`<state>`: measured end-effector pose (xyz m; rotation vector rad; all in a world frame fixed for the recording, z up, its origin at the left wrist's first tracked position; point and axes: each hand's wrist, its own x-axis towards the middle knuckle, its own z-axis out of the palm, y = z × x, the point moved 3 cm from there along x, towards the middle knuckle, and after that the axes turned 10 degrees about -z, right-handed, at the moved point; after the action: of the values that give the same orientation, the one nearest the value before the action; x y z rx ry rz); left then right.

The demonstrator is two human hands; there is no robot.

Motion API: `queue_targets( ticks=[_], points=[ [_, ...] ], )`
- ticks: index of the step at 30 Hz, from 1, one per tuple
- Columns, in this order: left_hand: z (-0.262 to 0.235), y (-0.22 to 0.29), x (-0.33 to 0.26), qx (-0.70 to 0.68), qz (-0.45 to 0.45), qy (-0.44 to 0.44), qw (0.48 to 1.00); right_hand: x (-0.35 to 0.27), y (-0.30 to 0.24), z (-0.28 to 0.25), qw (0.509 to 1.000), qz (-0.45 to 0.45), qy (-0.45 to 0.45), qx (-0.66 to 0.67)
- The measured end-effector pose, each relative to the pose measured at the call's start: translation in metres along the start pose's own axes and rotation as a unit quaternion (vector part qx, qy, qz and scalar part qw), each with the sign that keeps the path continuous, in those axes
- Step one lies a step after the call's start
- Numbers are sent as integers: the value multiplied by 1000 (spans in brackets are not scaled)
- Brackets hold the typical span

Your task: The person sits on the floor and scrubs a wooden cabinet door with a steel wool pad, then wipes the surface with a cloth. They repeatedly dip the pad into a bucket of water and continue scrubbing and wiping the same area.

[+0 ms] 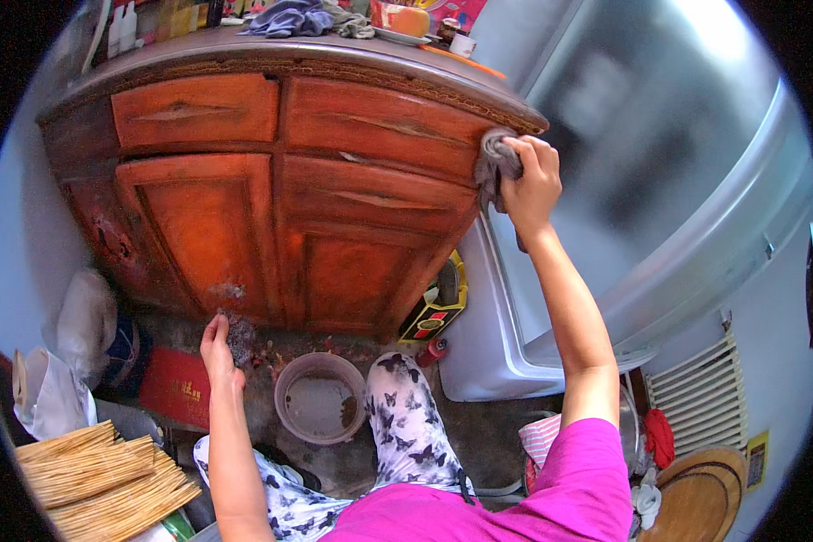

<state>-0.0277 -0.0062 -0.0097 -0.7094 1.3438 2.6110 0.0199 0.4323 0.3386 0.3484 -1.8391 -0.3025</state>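
In my right hand (533, 181) is a bunched grey cloth (496, 161), pressed against the upper right corner of a reddish-brown wooden cabinet (199, 230), just under its countertop. My left hand (220, 355) is closed on a dark, fuzzy scouring pad (238, 338), held low before the cabinet's left door. A pale smudge (228, 291) shows on that door above the pad. Between my left hand and my knee, a round plastic basin (285, 411) holds murky water on the floor.
A large silvery-white appliance (506, 334) stands close on the right. Near its base are a yellow-and-black box (434, 312) and a red can (432, 352). At left lie a red box (176, 388) and bundled sticks (108, 479). Crumpled cloths (289, 18) rest on the countertop (208, 50).
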Motion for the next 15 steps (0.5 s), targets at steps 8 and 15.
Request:
queue_targets(
  ticks=[8,15],
  points=[
    [-17,-4,20,23,3,18,1000,87,-112,76,984,-149,12,98],
    [-11,0,9,20,-18,30,999,71,-105,75,981,-182,-4,69]
  ],
)
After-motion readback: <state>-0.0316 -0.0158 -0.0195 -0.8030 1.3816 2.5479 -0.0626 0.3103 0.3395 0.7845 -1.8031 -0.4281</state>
